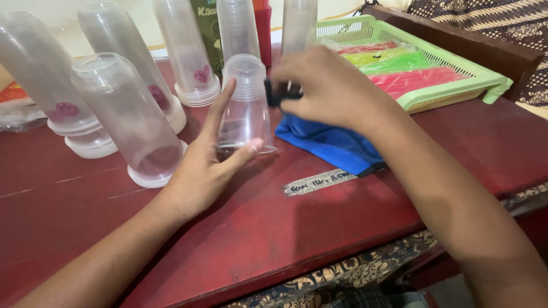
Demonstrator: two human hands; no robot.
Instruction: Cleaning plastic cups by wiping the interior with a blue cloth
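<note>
Clear plastic cup upside-down, left hand clasping it, right hand pinching black object

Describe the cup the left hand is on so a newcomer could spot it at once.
Start at the red table and find the blue cloth near its middle. Just left of the cloth stands a clear cup, upside down, with the left hand around its rim. Unlike the tall cup stacks behind and to the left, it is short and stands alone.
</note>
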